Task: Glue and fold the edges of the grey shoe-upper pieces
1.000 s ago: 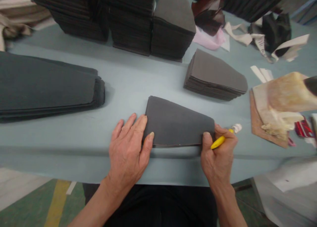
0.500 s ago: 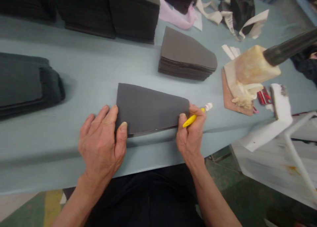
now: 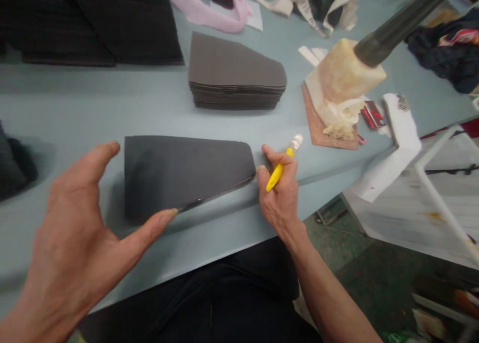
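Panel (image 3: 183, 176) between spread left grip (image 3: 77, 228), right grip (image 3: 281, 198) with yellow tool (image 3: 277, 173).

1. The table (image 3: 157, 118) has a blue-grey top.
2. At the right, a white tubular frame (image 3: 441, 203) is beside the table.
3. The floor (image 3: 374, 278), seen past the table's edge, is dark greenish.
4. The light gives soft shadows.

I count one left hand (image 3: 75, 228) and one right hand (image 3: 280, 196), two in all, and one yellow-handled tool (image 3: 276, 177). I see one dark grey tapered piece (image 3: 187, 176), one low stack of grey-brown pieces (image 3: 237, 66) whose layers are too fine for me to number, at least two tall black stacks (image 3: 140, 31), one pink cloth (image 3: 209, 11), one brown board (image 3: 317, 133) and one red object (image 3: 372, 115)
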A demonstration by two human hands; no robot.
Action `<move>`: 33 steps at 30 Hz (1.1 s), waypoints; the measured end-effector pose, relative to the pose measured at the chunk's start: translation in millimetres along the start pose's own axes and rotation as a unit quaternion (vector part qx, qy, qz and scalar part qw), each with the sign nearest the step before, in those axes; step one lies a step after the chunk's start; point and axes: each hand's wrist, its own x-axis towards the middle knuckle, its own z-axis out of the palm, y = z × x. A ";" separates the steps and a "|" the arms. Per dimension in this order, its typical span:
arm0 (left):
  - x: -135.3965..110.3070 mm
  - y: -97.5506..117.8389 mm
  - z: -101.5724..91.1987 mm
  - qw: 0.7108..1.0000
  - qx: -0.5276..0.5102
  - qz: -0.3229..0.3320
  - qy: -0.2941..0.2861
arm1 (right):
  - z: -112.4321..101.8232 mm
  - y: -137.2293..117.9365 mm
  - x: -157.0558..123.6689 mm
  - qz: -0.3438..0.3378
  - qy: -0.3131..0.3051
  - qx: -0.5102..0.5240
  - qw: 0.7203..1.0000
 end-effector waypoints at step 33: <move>98.9 31.9 29.3 0.900 0.196 0.310 -0.236 | -6.1 13.2 3.9 -0.167 -0.034 -0.058 0.984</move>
